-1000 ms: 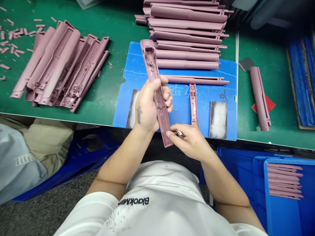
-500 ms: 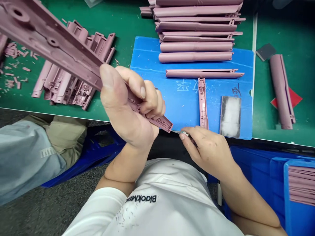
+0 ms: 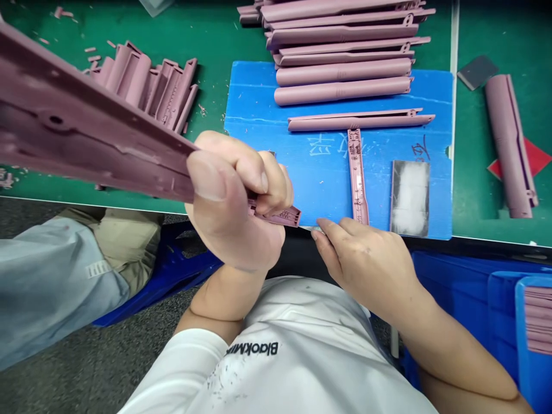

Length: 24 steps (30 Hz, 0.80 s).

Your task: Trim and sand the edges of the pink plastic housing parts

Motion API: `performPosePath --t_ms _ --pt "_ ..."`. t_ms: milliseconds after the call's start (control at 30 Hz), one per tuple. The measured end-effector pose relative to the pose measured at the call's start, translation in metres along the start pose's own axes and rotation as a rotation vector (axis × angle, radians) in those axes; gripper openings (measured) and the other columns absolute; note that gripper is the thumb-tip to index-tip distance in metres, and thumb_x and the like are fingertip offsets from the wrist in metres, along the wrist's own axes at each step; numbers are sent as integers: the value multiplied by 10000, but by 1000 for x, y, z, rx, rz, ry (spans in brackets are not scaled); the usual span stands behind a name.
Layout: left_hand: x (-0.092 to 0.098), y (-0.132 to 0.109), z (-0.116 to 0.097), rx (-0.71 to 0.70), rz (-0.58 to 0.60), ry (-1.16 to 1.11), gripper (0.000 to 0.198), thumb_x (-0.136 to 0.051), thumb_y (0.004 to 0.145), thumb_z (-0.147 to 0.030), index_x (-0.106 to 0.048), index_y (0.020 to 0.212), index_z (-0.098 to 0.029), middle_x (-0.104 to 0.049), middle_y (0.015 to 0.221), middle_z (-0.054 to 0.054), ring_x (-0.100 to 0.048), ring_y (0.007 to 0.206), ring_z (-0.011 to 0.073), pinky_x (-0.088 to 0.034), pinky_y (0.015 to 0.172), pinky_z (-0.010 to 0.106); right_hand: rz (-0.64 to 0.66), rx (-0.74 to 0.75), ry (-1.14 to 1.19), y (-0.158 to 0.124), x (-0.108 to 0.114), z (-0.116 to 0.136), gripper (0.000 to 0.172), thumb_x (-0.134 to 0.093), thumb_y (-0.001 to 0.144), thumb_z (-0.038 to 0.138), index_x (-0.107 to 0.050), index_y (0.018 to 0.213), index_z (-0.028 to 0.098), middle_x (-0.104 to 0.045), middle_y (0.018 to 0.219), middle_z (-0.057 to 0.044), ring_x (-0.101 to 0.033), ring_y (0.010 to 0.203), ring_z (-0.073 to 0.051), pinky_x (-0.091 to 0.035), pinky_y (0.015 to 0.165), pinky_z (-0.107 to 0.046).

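My left hand (image 3: 235, 201) is closed round a long mauve plastic housing part (image 3: 90, 138), raised close to the camera, with its far end running off the left edge. Its near end (image 3: 284, 217) sticks out past my fingers. My right hand (image 3: 366, 259) is closed on a small metal tool (image 3: 316, 229), whose tip sits just right of that near end, at the table's front edge. A narrow mauve strip (image 3: 357, 178) lies on the blue board (image 3: 259, 115) just beyond my right hand.
A stack of mauve housings (image 3: 345, 52) lies at the back of the green table (image 3: 207, 34), with another pile (image 3: 150, 86) at left among offcuts. One housing (image 3: 511, 144) rests at right. A blue bin (image 3: 535, 322) holds more parts. Another person's clothing (image 3: 56, 276) is at left.
My left hand has swung the housing up and leftward toward the camera, so it now looms large. My right hand stays near the part's near end with the tool.
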<state>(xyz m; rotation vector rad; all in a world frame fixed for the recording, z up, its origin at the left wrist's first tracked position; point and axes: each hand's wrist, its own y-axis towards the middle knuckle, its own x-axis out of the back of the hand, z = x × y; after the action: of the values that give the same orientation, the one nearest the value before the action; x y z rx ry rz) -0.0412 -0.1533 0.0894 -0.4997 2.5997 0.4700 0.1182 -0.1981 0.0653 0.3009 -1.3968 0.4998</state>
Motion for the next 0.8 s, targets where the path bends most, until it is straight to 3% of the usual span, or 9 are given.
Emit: performPosePath --t_ms 100,267,433,567,700,800 --pt "0 -3 -2 80 -26 17 629 -411 1092 -622 -447 600 -231 -219 491 -21 -192 389 127 -210 409 291 14 -17 -11 3 1 1 441 -419 1140 424 -808 1152 216 -753 791 -59 -630 580 -176 -161 552 -352" --pt "-1 -5 -3 154 -45 59 661 -451 1062 -663 -420 569 -224 -200 488 -14 -181 410 126 -204 425 291 37 -31 -15 8 0 0 435 -428 1133 427 -803 1122 206 -756 806 -82 -631 593 -174 -152 555 -358" --pt "-2 -9 5 88 -65 5 615 -300 1146 -483 -520 645 -203 -284 576 -4 -269 438 111 -239 434 286 44 -38 -32 11 -1 0 430 -436 1133 424 -809 1121 210 -751 803 -86 -619 587 -171 -138 560 -361" --pt "-6 -11 9 34 -136 -7 610 -280 1155 -452 -499 653 -183 -321 626 -3 -271 436 85 -195 417 285 50 -36 -47 13 -2 0 435 -423 1137 428 -807 1149 221 -742 795 -76 -624 587 -177 -125 559 -356" --pt "-12 -10 9 88 -178 8 638 -261 1158 -455 -456 618 -178 -312 600 1 -268 420 76 -155 425 281 53 -49 -65 15 -4 -4 423 -438 1134 427 -804 1152 216 -753 821 -84 -643 605 -178 -129 562 -358" --pt "-12 -11 8 140 -215 17 611 -363 1142 -483 -454 616 -186 -325 567 -1 -264 426 88 -170 440 298 62 -45 -65 16 -5 -6 417 -444 1133 424 -805 1142 217 -747 814 -82 -649 612 -181 -132 561 -364"
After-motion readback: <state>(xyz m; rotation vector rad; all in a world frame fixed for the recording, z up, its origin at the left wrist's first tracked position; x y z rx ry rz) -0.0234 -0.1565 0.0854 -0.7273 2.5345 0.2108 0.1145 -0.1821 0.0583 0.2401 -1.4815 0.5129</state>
